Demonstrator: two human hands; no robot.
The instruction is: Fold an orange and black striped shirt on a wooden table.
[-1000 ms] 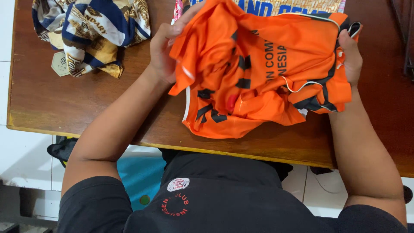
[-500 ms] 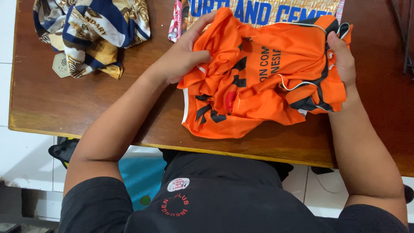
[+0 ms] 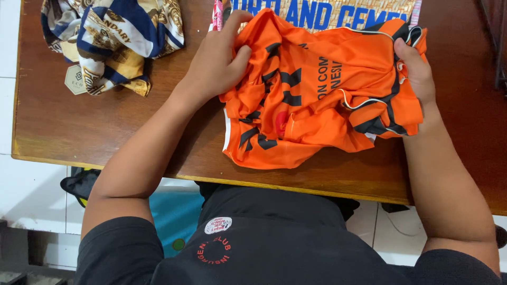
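At the far left corner of the wooden worktop (image 3: 105, 137) lies a crumpled scarf (image 3: 111, 37) patterned in navy, gold and cream, with a small pale hexagonal tag (image 3: 75, 79) at its near edge; it lies well apart from the hands. Next comes the left hand (image 3: 216, 60), whose grip is clenched on the left side of the orange jersey (image 3: 317, 95): the thumb presses into a bunch of fabric and the fingers curl over the upper left edge, near the far edge of the worktop. The jersey itself is rumpled, orange with black markings and thin white piping, and it spreads between the two hands over the middle of the worktop, its lower part resting on the wood short of the near edge. Beyond it, along the far edge, a printed cloth (image 3: 327, 10) with blue lettering on a gold ground shows partly from under the jersey. At the right, the right hand (image 3: 417, 74) grasps the jersey's right side by its black-trimmed edge, fingers folded into the fabric. Compared with a second ago, the left hand has shifted from the raised flap it was lifting to a lower, tighter hold nearer the worktop, the jersey has dropped and flattened a little, more of the lettered cloth behind it is uncovered, and the right hand has kept nearly the same hold. The scarf and tag have not moved.
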